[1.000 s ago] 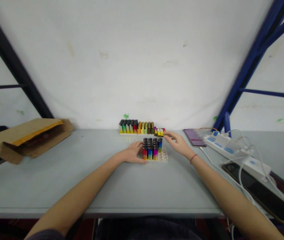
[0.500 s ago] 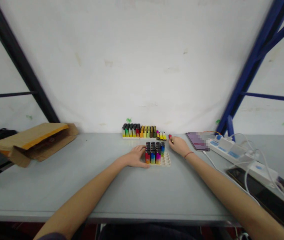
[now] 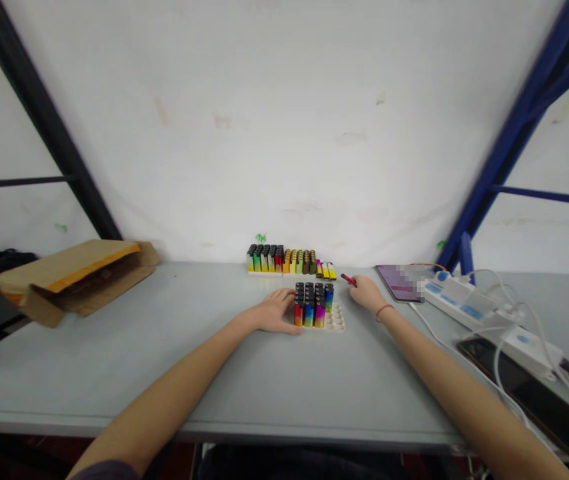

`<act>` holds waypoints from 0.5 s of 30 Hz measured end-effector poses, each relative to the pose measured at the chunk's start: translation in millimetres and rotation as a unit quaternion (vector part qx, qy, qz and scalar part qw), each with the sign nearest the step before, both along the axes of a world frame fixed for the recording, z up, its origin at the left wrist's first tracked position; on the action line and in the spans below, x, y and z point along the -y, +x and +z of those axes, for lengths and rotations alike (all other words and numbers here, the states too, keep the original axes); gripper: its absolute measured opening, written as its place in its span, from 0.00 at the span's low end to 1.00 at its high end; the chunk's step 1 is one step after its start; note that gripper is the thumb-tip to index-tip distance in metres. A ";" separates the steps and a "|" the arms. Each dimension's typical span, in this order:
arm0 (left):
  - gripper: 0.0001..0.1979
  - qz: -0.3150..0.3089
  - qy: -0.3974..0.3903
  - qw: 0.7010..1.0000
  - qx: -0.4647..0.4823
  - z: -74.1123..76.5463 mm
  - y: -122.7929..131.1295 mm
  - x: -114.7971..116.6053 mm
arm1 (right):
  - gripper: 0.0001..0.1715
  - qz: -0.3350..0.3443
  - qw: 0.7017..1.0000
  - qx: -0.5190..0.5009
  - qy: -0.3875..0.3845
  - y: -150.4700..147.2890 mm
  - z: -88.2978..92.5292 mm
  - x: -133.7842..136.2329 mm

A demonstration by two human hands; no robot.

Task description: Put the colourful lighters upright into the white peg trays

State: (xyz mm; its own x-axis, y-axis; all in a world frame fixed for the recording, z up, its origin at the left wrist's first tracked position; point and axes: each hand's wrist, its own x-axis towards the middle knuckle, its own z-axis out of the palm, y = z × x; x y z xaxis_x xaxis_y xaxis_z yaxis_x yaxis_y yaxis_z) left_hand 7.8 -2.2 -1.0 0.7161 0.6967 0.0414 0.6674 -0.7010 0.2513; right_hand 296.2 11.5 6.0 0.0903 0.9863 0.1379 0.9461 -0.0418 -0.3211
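Note:
Several multicoloured lighters (image 3: 309, 311) stand upright in a white tray (image 3: 335, 320) whose holes show on the right side. My left hand (image 3: 275, 313) rests on the table against the tray's left side, thumb and fingers spread around it. My right hand (image 3: 363, 293), to the right of the tray, pinches a red lighter (image 3: 349, 279) that points up and left, off the tray. Behind, another row of upright lighters (image 3: 265, 260) with black tops stands by the wall, beside yellow, green and brown lighters (image 3: 300, 263). A few yellow lighters (image 3: 328, 270) lie at that row's right end.
An open cardboard box (image 3: 79, 277) lies at the left. At the right are a tablet (image 3: 398, 283), a white power strip (image 3: 494, 327) with cables, and a dark phone (image 3: 529, 393). Blue metal posts (image 3: 509, 133) rise at the right, and the wall (image 3: 284, 133) bounds the table's back.
My right hand has lifted the red lighter from the table and drawn it slightly toward me. My left hand stays at the tray. The view has shifted slightly.

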 end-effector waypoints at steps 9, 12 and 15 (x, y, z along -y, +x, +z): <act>0.48 0.005 -0.002 1.000 -0.006 1.1 0.5 1.1 | 0.18 0.113 0.915 -0.367 0.122 -11.1 -15.6 7.3; 0.49 0.006 0.003 1.000 -0.008 2.2 0.2 1.6 | 0.19 0.127 0.852 -0.499 0.089 -18.2 -14.5 9.0; 0.49 0.007 0.000 1.000 -0.018 3.4 0.4 2.0 | 0.23 0.109 0.793 -0.598 0.039 -24.0 -11.5 11.5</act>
